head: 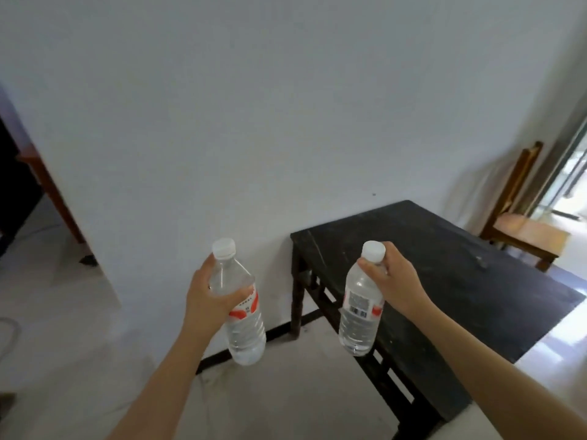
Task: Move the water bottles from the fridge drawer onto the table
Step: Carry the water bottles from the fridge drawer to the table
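I carry two clear water bottles with white caps and red-and-white labels. My left hand grips the upper body of the left bottle, held in the air above the floor, left of the table. My right hand grips the neck of the right bottle, which hangs over the near-left edge of the dark wooden table. Both bottles are upright, slightly tilted. The fridge drawer is not in view.
The table stands against a white wall. A wooden chair sits beyond its far right end, beside a bright glass door. A small dark object lies on the tabletop. A dark doorway opens at left.
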The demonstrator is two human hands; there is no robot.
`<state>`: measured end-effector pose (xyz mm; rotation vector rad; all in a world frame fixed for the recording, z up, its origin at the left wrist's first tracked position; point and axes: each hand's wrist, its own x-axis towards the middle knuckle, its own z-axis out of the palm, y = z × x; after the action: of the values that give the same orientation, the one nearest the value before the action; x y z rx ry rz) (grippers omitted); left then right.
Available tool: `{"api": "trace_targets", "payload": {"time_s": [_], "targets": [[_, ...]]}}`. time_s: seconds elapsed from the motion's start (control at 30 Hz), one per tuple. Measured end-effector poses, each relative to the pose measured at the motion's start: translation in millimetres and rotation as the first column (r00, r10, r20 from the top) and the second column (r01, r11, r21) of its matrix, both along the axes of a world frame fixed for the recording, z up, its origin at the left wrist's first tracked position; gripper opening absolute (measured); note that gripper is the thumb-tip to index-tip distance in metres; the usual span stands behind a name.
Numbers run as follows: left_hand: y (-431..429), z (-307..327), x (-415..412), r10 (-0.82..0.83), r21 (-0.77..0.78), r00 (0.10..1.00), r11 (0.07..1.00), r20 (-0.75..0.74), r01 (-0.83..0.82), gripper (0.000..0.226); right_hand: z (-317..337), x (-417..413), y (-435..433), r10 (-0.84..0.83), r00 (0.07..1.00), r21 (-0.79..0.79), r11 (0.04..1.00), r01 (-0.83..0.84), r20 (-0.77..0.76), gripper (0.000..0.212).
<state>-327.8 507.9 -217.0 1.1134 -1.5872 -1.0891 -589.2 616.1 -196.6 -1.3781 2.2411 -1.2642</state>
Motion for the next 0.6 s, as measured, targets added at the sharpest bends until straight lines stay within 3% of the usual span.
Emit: {"api": "trace_targets", "payload": {"time_s": [0.27,0.4,0.6], "targets": [[-119,-5,-100,-0.139,0.012,0.990,0.990,0.037,0.138,0.067,-1,-85,-94,-0.065,0.998,0.013,0.998,0.065,0.011,0.041],[-171,-14,-143,-0.203,-0.002,0.977,0.979,0.063,0.204,0.041,-14,-118,-130,-0.121,0.990,0.012,0.993,0.120,0.077,0.034],[-250,-37,-209,-0.350,-0.047,0.930,0.933,0.114,0.357,0.041,-32,-159,-187,-0.240,0.970,0.089,0.968,0.235,0.049,0.030]]}}
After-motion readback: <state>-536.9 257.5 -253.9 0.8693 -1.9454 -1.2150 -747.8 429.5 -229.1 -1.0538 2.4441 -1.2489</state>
